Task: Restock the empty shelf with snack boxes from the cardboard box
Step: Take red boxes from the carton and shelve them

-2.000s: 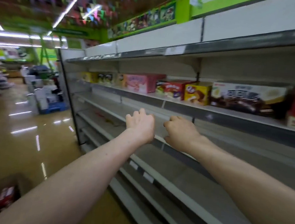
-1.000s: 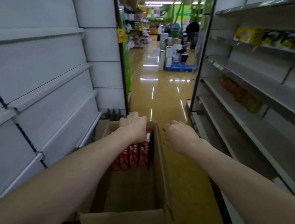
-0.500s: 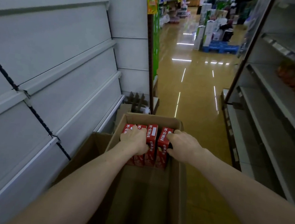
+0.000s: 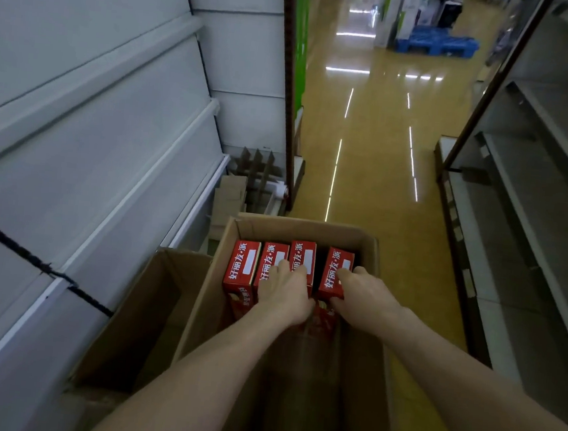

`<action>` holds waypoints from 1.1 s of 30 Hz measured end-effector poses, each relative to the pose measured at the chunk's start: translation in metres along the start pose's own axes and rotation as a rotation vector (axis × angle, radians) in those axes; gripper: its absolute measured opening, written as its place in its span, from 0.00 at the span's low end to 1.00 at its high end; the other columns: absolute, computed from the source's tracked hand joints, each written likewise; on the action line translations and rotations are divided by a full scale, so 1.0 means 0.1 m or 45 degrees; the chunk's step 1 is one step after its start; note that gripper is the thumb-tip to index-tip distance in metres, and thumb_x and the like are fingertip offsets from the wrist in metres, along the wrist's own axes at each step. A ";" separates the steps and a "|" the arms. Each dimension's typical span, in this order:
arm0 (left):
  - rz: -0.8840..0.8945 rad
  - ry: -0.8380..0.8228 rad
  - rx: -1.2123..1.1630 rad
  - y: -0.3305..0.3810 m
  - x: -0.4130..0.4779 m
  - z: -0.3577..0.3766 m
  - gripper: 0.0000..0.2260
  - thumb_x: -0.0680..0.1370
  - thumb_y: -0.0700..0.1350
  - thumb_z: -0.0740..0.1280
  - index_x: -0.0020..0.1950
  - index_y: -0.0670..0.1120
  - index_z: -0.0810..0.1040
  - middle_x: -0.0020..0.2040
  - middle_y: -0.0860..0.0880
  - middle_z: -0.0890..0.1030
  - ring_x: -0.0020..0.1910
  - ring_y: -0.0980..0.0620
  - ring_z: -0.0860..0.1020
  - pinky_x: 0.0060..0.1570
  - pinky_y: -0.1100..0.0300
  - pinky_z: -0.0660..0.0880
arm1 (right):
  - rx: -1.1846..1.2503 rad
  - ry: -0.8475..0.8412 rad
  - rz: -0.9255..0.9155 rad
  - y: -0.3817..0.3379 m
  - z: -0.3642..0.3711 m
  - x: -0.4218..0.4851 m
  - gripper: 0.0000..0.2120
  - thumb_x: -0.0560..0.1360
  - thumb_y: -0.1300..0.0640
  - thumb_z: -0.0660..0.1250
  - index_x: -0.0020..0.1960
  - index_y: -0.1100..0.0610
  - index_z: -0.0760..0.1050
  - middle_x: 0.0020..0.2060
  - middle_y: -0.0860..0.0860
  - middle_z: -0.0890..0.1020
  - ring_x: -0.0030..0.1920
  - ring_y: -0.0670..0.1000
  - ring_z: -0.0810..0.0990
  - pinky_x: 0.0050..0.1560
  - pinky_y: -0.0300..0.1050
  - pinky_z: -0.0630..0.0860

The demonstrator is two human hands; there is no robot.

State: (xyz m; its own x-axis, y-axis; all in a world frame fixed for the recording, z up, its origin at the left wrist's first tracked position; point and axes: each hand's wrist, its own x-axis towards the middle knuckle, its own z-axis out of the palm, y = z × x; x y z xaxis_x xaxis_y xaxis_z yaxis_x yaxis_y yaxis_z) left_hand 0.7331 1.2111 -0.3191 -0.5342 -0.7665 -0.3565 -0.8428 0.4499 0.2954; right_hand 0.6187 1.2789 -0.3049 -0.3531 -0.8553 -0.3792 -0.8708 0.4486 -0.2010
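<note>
An open cardboard box (image 4: pixel 309 225) stands on the floor below me. Four red snack boxes stand upright in a row at its far end; the near part holds nothing. My left hand (image 4: pixel 284 292) reaches in, fingers curled over the tops of the second snack box (image 4: pixel 274 254) and third snack box (image 4: pixel 304 253). My right hand (image 4: pixel 366 298) grips the rightmost snack box (image 4: pixel 337 266), fingers on its top and thumb on its near face. The leftmost snack box (image 4: pixel 242 263) is untouched.
The grey shelves (image 4: pixel 534 203) with bare boards run along the right of the aisle. White shelving (image 4: pixel 112 124) lines the left. A second cardboard box (image 4: pixel 151 306) sits left of the first, with flattened cardboard (image 4: pixel 231 193) behind. A blue pallet (image 4: pixel 435 44) lies far down the yellow floor.
I turned from the shelf to the cardboard box. Both hands went down into it and closed on the red snack boxes.
</note>
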 end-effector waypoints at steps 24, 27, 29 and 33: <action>0.117 0.062 -0.677 0.13 1.05 0.52 0.15 0.82 0.42 0.60 0.68 0.44 0.74 0.62 0.44 0.78 0.62 0.46 0.76 0.62 0.53 0.73 | 0.429 -0.121 0.544 0.05 0.59 1.08 0.45 0.75 0.48 0.69 0.78 0.56 0.41 0.68 0.64 0.65 0.64 0.63 0.72 0.60 0.56 0.71; -0.066 -0.124 -0.927 0.19 1.07 0.48 0.17 0.83 0.44 0.58 0.72 0.46 0.72 0.67 0.45 0.75 0.67 0.46 0.72 0.66 0.53 0.69 | 0.462 -0.109 0.554 0.05 0.59 1.06 0.47 0.74 0.47 0.70 0.78 0.54 0.41 0.68 0.63 0.67 0.64 0.63 0.72 0.60 0.57 0.71; -0.205 -0.255 -1.113 0.20 1.07 0.43 0.17 0.83 0.46 0.58 0.72 0.47 0.71 0.66 0.46 0.76 0.64 0.47 0.74 0.64 0.53 0.70 | 0.475 -0.064 0.537 0.07 0.54 1.02 0.47 0.73 0.45 0.70 0.77 0.55 0.41 0.65 0.61 0.71 0.61 0.62 0.75 0.57 0.55 0.73; -0.452 -0.437 -1.553 0.16 1.02 0.30 0.14 0.82 0.52 0.59 0.60 0.47 0.78 0.54 0.47 0.79 0.56 0.48 0.75 0.62 0.52 0.70 | 0.452 0.027 0.461 0.06 0.27 0.86 0.36 0.72 0.44 0.69 0.73 0.55 0.57 0.53 0.54 0.80 0.50 0.56 0.81 0.50 0.49 0.77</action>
State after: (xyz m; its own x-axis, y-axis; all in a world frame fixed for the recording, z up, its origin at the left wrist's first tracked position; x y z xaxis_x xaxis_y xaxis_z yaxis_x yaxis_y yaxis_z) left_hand 0.6633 1.1538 -0.3775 -0.4393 -0.5207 -0.7321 -0.4354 -0.5894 0.6805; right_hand 0.5922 1.2147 -0.3630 -0.6212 -0.6319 -0.4635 -0.5226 0.7747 -0.3559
